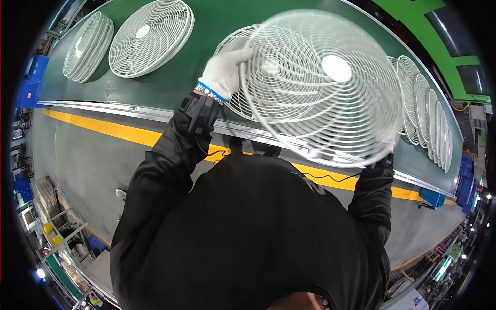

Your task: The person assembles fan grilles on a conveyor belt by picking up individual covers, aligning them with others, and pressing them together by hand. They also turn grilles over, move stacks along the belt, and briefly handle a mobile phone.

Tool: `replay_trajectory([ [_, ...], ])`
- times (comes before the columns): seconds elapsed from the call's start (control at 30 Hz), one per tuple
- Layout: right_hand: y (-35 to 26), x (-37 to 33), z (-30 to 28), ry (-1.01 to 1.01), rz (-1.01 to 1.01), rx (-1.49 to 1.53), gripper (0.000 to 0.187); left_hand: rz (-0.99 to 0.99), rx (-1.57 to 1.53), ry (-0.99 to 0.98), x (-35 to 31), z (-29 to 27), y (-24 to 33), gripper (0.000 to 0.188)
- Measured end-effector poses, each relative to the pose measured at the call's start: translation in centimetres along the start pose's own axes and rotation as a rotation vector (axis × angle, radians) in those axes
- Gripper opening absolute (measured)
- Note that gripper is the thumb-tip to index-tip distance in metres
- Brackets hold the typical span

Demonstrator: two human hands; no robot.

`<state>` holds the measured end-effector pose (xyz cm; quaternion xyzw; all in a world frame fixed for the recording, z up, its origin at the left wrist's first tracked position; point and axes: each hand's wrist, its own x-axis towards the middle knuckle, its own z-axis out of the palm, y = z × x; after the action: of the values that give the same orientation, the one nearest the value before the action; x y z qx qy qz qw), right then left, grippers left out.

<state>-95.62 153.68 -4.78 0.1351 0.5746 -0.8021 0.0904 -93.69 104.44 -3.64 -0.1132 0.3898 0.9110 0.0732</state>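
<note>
A round white wire fan grille with a solid centre disc is raised in front of me, smeared by motion. My left hand, in a white knit glove with a blue cuff edge, is closed on its left rim. My right hand is at the lower right rim, mostly behind the wires; its fingers are hidden and blurred. Beneath the raised grille, another white fan grille lies on the green belt, partly covered.
Farther left on the belt sit a stack of white grilles and a second, lower stack. A row of overlapping grilles stretches along the right. A metal edge rail borders the belt nearest me, with a yellow floor line below.
</note>
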Motion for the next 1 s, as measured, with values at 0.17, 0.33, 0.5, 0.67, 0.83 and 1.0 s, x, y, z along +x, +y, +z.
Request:
replay_trajectory([
  [0.17,0.6,0.7,7.8,0.055,0.130,0.297,0.053,0.130,-0.246,0.163,-0.4,-5.3,-1.7,0.047],
  [0.33,3.9,0.6,10.6,-0.300,0.206,0.117,0.054,0.235,-0.169,0.372,-2.3,-7.8,-3.4,0.047],
  [0.5,8.0,3.8,11.0,-0.377,0.140,-0.212,0.058,0.221,-0.111,0.399,-2.4,-10.4,-5.0,0.048],
  [0.67,10.5,3.0,12.8,-0.139,0.082,-0.582,0.057,0.083,0.336,0.495,-2.1,-12.5,-4.1,0.047],
  [0.83,11.8,2.0,13.3,-0.041,-0.046,-0.766,0.045,0.107,0.487,0.385,-0.6,-14.6,-4.4,0.046],
  [1.0,12.2,1.8,13.2,-0.007,-0.090,-0.759,0.041,0.068,0.546,0.343,0.7,-15.8,-4.9,0.049],
])
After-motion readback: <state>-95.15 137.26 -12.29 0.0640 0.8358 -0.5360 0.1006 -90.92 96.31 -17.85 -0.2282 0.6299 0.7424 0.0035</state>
